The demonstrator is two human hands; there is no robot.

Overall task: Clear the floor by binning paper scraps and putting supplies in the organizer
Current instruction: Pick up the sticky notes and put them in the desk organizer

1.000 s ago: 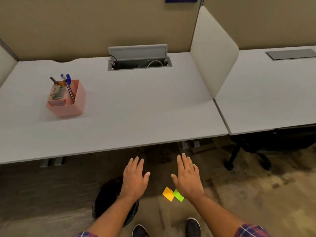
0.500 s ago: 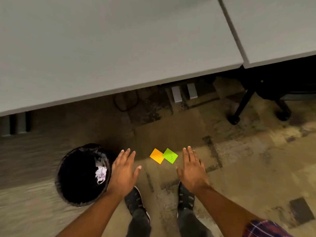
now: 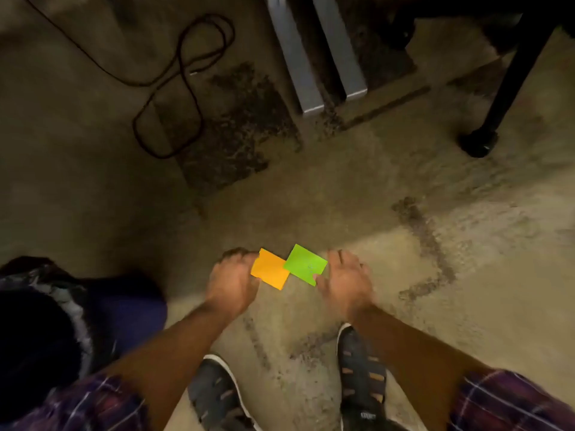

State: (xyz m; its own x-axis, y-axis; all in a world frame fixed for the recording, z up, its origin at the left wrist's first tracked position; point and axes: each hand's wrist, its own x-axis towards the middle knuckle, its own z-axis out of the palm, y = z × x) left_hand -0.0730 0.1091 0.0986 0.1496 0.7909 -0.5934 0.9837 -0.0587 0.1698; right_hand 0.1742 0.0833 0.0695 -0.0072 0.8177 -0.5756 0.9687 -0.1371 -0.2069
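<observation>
1. The orange square paper note (image 3: 270,269) and the green square paper note (image 3: 305,264) lie flat on the brown carpet floor (image 3: 404,275). They touch at one corner, just in front of the dark shoes (image 3: 361,368).
2. The left hand (image 3: 231,281) has its fingers curled down on the orange note's left edge. The picture is blurry there, so I cannot tell if it really has hold.
3. The right hand (image 3: 347,281) is loosely open. Its thumb touches the green note's lower corner, and it holds nothing.
4. Flat, thin paper is hard to lift off carpet. I think the fingers may just push the notes away.
5. Because the notes touch, pulling one could drag or flip the other.
6. A hard squeeze would crumple them. That is bad if they count as supplies, not scraps.
7. The round black bin with a bag liner (image 3: 77,312) sits close on the left. Light paper dropped from high up could float past its rim and land on the floor.
</observation>
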